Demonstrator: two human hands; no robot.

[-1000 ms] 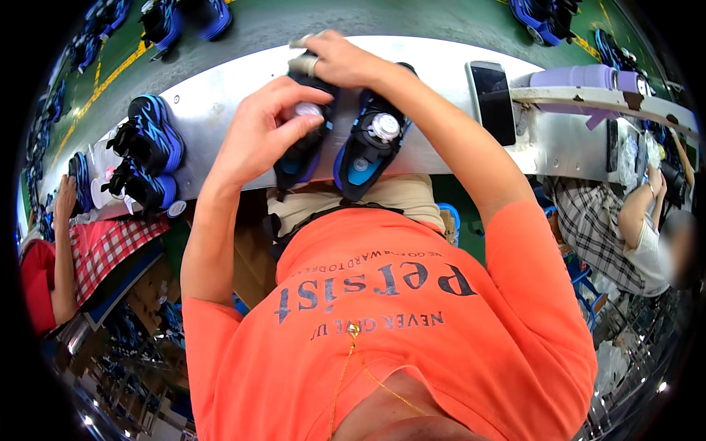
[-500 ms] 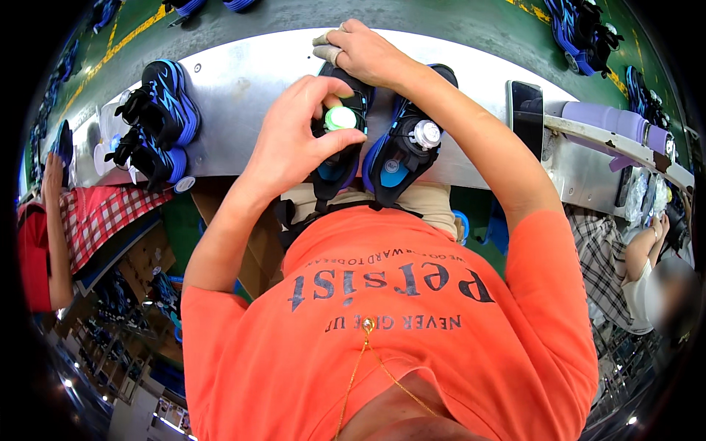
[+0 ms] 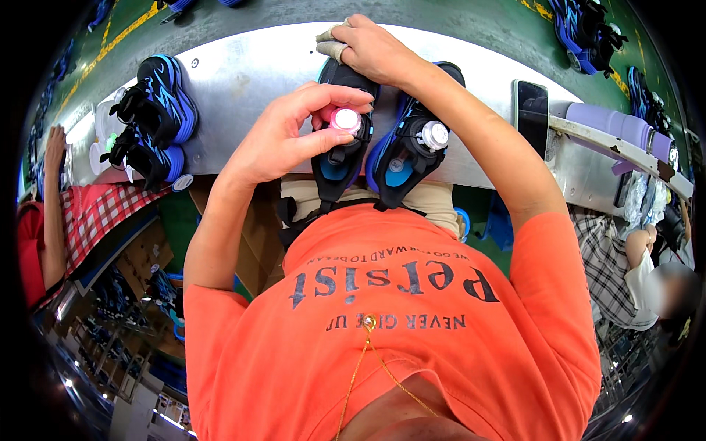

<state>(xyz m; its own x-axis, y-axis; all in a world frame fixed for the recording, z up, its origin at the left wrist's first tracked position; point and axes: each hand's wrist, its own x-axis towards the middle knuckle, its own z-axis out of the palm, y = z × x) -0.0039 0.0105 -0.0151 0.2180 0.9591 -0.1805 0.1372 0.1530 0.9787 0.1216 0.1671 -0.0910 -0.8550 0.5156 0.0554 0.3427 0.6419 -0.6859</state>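
Observation:
Two black-and-blue sports shoes stand side by side on the metal bench before me, heels toward my body. On the left shoe (image 3: 334,167), the thumb and fingers of my left hand (image 3: 268,140) are closed around a round knob (image 3: 346,122) with a white top and a pink glow. My right hand (image 3: 379,55) reaches across to that shoe's toe and grips it, its fingers bent and partly hidden; pale covers sit on some fingertips. Beside it, the right shoe (image 3: 401,151) carries a similar white, unlit knob (image 3: 434,135) and is untouched.
Another pair of shoes (image 3: 169,99) sits on the metal bench (image 3: 250,66) at the left. Toward the right are a dark phone (image 3: 531,117), purple cups (image 3: 607,121) and a worn metal bar (image 3: 618,143). Co-workers sit on both sides, one in a red checked apron (image 3: 103,224).
The knob's glow has turned from green to pink. My left fingers have shifted slightly around it, while my right hand stays on the toe. The left co-worker's hand has moved up.

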